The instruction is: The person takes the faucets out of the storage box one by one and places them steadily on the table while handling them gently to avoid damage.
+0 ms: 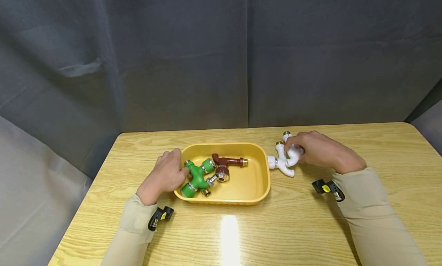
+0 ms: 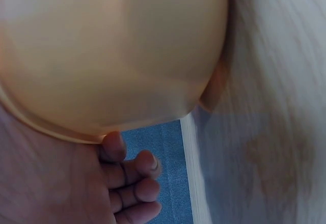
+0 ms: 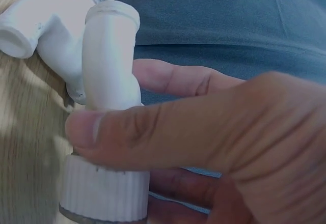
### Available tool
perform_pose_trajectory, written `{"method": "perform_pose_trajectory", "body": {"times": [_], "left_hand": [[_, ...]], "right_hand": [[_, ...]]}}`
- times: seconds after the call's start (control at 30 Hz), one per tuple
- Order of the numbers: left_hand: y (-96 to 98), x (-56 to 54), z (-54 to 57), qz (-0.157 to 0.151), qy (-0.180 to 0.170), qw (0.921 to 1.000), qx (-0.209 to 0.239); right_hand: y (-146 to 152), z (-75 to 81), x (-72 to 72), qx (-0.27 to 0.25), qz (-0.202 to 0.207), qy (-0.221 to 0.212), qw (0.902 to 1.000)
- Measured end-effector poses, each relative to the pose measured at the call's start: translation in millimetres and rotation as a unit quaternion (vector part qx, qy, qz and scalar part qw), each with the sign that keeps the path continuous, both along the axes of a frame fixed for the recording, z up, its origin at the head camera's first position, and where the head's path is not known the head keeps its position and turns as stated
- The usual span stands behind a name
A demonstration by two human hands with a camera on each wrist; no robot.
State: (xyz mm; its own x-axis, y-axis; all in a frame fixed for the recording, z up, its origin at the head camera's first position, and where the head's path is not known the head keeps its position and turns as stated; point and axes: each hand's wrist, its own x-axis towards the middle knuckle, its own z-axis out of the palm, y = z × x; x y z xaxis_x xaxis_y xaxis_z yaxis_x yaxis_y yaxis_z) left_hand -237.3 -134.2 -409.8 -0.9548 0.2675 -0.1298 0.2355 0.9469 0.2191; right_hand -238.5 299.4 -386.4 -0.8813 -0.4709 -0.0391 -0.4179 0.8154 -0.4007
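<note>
At the left end of a yellow plastic tub [image 1: 226, 201], my left hand [image 1: 165, 174] grips the rim. Its thumb lies over the edge and its fingers curl outside. My right hand [image 1: 319, 151] pinches a white plastic tap [image 3: 109, 56] between thumb and fingers, near its ribbed knob [image 3: 104, 188]. A second white tap [image 1: 284, 165] lies beside the held one, its ribbed end close to the tub's right wall. Inside the tub are green tap parts [image 1: 197, 177], overlapping so that I cannot tell how many taps, and a dark red tap [image 1: 229, 161].
The tub stands on a wood-grain table [image 1: 276, 231]. Behind the table's far edge hangs a dark grey cloth [image 1: 186, 66]. The right part of the tub's floor [image 1: 246, 183] shows bare.
</note>
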Motion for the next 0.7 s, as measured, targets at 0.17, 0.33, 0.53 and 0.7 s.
{"method": "perform_pose_trajectory", "body": {"times": [0.17, 0.33, 0.53, 0.7], "left_hand": [[0.2, 0.4, -0.7, 0.001, 0.001, 1.0000, 0.001], [0.4, 0.7, -0.2, 0.000, 0.000, 1.0000, -0.001], [0.3, 0.9, -0.2, 0.000, -0.001, 1.0000, -0.001], [-0.3, 1.2, 0.1, 0.000, 0.000, 1.0000, -0.001]], "right_hand": [[1.3, -2.2, -0.4, 0.003, -0.007, -0.006, 1.0000], [1.8, -4.2, -0.4, 0.004, -0.009, -0.009, 0.9999], [3.7, -6.1, -1.1, 0.003, -0.008, -0.012, 0.9999], [5.1, -7.8, -2.1, 0.004, -0.007, -0.017, 0.9998]]}}
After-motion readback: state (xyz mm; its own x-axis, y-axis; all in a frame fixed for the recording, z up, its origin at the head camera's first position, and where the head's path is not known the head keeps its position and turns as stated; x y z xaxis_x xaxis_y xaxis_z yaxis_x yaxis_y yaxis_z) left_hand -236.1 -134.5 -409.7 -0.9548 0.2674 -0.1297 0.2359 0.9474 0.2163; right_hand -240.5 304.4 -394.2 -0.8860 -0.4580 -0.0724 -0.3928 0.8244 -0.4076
